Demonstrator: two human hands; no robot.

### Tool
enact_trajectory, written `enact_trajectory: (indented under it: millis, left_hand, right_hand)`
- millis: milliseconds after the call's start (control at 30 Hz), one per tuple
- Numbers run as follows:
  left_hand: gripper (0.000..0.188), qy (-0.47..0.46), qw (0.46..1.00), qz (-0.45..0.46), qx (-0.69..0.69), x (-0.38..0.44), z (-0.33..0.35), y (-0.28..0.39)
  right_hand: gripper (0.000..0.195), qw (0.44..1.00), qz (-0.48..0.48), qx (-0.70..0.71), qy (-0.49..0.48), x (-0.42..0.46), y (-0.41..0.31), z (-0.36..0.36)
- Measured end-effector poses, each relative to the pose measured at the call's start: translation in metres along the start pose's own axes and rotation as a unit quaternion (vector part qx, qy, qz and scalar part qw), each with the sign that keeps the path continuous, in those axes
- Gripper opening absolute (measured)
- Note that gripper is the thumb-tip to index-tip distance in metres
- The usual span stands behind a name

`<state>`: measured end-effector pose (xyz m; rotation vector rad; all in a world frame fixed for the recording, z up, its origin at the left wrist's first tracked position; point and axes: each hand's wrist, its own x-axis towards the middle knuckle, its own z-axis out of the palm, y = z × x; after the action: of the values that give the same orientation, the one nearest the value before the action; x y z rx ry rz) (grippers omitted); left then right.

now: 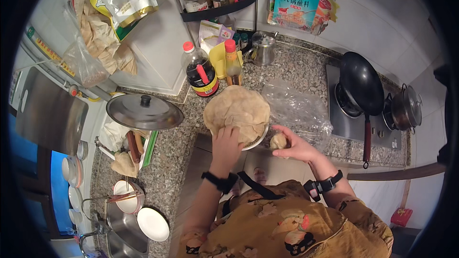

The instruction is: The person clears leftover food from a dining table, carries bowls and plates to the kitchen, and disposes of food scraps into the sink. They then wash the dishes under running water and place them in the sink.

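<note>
A beige cloth (pixel 236 105) with folds lies over a round container, whose pale rim (pixel 259 142) shows at the lower right. My left hand (pixel 226 147) rests on the near edge of the cloth, fingers bent; whether they pinch it is not clear. My right hand (pixel 296 147) holds a small pale lump (pixel 278 141), perhaps dough, between thumb and fingers, just right of the container. Crumpled clear plastic (pixel 297 107) lies on the granite counter beyond that hand.
Behind the cloth stand a large dark sauce bottle (pixel 200 73), a smaller bottle (pixel 233 66) and a steel pot (pixel 263 50). A wok (pixel 362 82) and a lidded pot (pixel 406 109) sit on the stove at right. At left are a pan lid (pixel 145 113) and a sink (pixel 127 225).
</note>
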<state>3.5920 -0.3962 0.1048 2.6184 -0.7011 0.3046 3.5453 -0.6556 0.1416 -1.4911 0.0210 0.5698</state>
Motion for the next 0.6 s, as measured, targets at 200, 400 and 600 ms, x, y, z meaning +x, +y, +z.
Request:
enact_trajectory:
  millis: [200,400,600]
  left_hand:
    - [0.040,-0.069,0.997,0.015,0.044,0.034,0.021,-0.024]
    - [0.019,0.117,0.965,-0.146,-0.182,0.034,-0.009,-0.042]
    - [0.024,0.333,0.798,-0.289,-0.410,0.002,-0.078,-0.018]
  right_hand:
    - [0.089,1.000,0.006,0.020,-0.011,0.008,-0.012,0.004]
    - [0.091,0.981,-0.084,-0.176,0.014,0.026,-0.022,0.007]
    - [0.085,0.899,-0.199,-0.389,0.025,0.084,-0.014,0.034]
